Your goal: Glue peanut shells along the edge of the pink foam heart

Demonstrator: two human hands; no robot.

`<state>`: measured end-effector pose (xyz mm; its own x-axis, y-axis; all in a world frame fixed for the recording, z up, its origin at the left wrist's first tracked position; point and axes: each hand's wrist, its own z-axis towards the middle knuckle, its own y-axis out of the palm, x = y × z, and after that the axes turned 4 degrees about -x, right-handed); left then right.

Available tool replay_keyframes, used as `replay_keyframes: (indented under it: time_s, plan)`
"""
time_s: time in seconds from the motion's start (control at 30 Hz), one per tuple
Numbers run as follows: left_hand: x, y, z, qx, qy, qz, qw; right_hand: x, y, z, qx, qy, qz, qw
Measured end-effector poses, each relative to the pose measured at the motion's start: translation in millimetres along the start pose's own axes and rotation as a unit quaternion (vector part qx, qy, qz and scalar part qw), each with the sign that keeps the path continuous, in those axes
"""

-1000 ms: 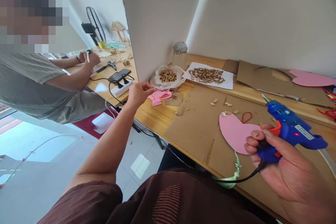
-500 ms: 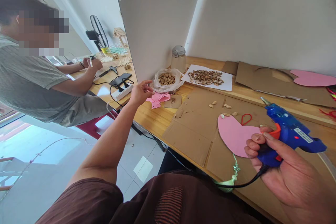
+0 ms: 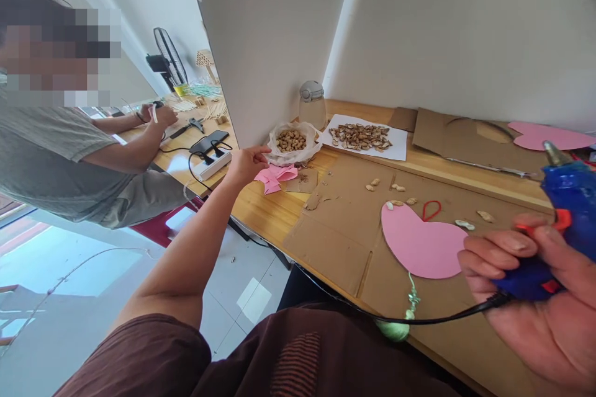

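My right hand (image 3: pixel 526 279) grips a blue hot glue gun (image 3: pixel 577 205) with an orange trigger, its nozzle pointing up and left. My left hand (image 3: pixel 248 166) reaches over the table's left side, fingers stretched out and no object seen in them. Just beyond its fingertips sits a clear plastic bag (image 3: pixel 310 152) of whole peanuts (image 3: pixel 292 141). A pink heart-shaped card (image 3: pixel 426 242) lies on the cardboard, with a red loop (image 3: pixel 431 211) at its notch and a green tassel (image 3: pixel 395 329) at its point. A few peanuts (image 3: pixel 395 187) lie above the heart.
Broken shells (image 3: pixel 361 136) cover a white sheet (image 3: pixel 395 147) at the back, beside a clear jar (image 3: pixel 311 105). Pink scraps (image 3: pixel 275 177) lie near the bag. A power strip (image 3: pixel 212 165) and a co-worker (image 3: pixel 69 155) are left. The gun's black cord (image 3: pixel 447 321) crosses the cardboard (image 3: pixel 335 242).
My right hand has carried the glue gun right, uncovering more of the heart and two peanuts beside it. The left hand has shifted slightly, its fingers straighter. The view has moved a little.
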<state>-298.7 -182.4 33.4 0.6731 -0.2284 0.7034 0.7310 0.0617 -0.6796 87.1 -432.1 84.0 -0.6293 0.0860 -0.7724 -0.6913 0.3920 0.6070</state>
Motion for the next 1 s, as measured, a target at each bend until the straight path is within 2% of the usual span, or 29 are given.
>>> replay_keyframes:
  time_s: [0.1,0.23,0.47,0.77,0.87,1.0]
  plan:
    - [1.0,2.5,1.0,0.011,-0.003,0.027,1.0,-4.9,-0.9,0.1,0.002,-0.009,0.014,1.0]
    - [-2.6,3.7,1.7,0.031,-0.022,0.021,0.999,-3.2,-7.1,3.1,0.013,0.021,0.009,1.0]
    - [-13.4,7.5,6.7,0.032,0.002,-0.092,0.995,4.2,-2.2,7.0,0.034,0.048,-0.015,0.998]
    - [-11.5,-10.7,8.4,-0.062,0.015,-0.139,0.988,15.3,2.2,10.4,0.007,0.048,-0.046,0.998]
    - [-10.6,-14.8,10.4,-0.017,0.011,-0.135,0.991,15.9,8.9,10.7,-0.001,0.051,-0.045,0.998]
    - [-0.1,-20.0,9.7,0.105,-0.004,-0.113,0.988,16.4,17.1,9.5,-0.001,0.072,-0.053,0.996]
